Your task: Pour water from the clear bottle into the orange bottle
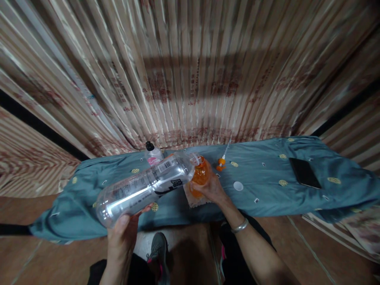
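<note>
My left hand (124, 223) is wrapped round the lower part of a large clear plastic bottle (145, 186) with a silver label. The bottle is tilted, its neck toward the right and raised above its base. Its mouth meets the open top of an orange bottle (201, 172), which my right hand (211, 189) grips from the right side. Under the orange bottle lies a pale cloth (197, 201) with a scalloped edge. An orange pump top (221, 163) with a clear tube lies just beyond my right hand. Whether liquid is flowing, I cannot tell.
A small bottle with a black cap (152, 153) stands behind the large one. On the right, a white disc (238, 185) and a black phone (305, 173) lie on the teal patterned cloth (264, 166). Pleated curtains (190, 79) hang close behind.
</note>
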Tool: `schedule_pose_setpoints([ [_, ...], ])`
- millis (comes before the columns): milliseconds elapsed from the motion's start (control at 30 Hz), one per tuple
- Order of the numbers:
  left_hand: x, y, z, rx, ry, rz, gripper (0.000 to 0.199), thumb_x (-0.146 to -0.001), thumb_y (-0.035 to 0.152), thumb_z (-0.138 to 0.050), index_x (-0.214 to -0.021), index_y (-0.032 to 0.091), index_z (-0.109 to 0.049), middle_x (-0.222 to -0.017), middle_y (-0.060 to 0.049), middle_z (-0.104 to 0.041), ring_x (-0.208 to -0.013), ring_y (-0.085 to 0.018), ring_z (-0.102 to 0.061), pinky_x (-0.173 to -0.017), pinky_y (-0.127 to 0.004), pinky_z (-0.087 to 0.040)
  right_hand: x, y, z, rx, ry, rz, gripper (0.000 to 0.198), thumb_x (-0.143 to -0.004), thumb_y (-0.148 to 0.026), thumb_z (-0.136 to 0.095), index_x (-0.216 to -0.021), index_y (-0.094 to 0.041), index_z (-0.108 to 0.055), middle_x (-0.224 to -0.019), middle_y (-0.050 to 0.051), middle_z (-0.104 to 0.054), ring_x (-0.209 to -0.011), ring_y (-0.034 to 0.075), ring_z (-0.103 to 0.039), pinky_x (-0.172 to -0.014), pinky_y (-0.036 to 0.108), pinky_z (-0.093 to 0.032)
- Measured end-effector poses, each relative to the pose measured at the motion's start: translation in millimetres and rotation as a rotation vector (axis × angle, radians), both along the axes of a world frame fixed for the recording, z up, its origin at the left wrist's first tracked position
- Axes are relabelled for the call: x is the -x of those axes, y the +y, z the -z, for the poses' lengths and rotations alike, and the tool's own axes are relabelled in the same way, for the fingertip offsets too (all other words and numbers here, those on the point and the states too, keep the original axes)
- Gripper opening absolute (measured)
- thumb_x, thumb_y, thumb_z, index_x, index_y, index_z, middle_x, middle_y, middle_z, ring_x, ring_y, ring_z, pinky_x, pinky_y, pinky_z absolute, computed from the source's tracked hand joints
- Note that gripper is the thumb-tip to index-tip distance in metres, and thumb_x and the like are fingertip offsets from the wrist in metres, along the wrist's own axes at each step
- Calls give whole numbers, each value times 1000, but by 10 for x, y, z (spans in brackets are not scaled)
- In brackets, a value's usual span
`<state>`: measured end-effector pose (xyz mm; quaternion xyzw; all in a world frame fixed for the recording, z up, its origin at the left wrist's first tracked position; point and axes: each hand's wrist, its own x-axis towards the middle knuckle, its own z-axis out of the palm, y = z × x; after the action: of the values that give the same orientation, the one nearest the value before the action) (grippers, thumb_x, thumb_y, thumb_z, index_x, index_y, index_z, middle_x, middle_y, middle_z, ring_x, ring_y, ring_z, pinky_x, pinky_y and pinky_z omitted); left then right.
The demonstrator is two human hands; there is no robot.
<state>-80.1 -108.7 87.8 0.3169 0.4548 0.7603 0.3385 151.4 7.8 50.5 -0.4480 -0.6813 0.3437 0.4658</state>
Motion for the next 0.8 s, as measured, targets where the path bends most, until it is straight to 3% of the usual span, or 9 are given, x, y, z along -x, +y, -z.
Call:
schedule_pose_setpoints([
  [300,-11,-17,43,-42,11,11,47,-55,50,-85,-87,18,-73,-71,-7,-75,-55,-27,-70,-54,-37,-58,17,-2,11,-29,11,-14,72,-69,-23,-75,-135,-23,-44,-130,8,-65,-119,26,-64,-104,41,-51],
  [800,-45,-21,42,-27,57,-63,41,-56,56,-81,-73,19,-74,-61,-4,-70,-53,-22,-66,-60,-35,-57,35,-5,-15,9,-13,22,73,-67,-24,-76,-133,-22,-45,-126,10,-67,-112,28,-68,-99,43,-55],
])
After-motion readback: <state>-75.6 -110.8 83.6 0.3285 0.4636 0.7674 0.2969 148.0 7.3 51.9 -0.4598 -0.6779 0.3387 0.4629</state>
